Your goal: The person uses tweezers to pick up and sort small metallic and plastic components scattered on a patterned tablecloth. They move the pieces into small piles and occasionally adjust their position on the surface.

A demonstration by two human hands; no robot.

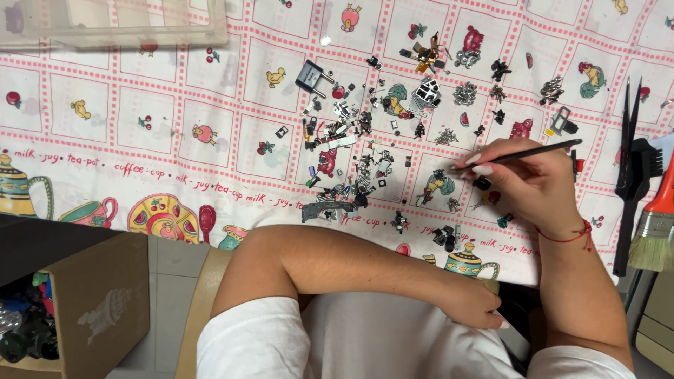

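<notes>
Here your right hand (533, 184), at about three o'clock in the head view, pinched a thin dark tool (523, 154) like a pen, thumb and first fingers closed around its shaft. The tip pointed toward nine o'clock and met the tablecloth (210, 91) just beside a small dark part (481, 183), a hold that seemed suited to nudging tiny pieces singly. The wrist lay low on the table, bent slightly, with a red thread bracelet (566, 236) around it.

Your left hand (474, 302) rested at five o'clock, below the table edge, with the forearm folded across your lap. Its fingers curled loosely and held nothing that could be seen.

The scattered small metal and plastic parts (365, 158) were spread flat from the centre toward one o'clock, seemingly so that each stayed visible and apart. Black tweezers (628, 133) and a paintbrush (656, 224) lay at three o'clock, just beyond the working hand. A clear plastic tray (112, 24) sat at eleven o'clock, and an open cardboard box (91, 302) stood on the floor at eight o'clock.
</notes>
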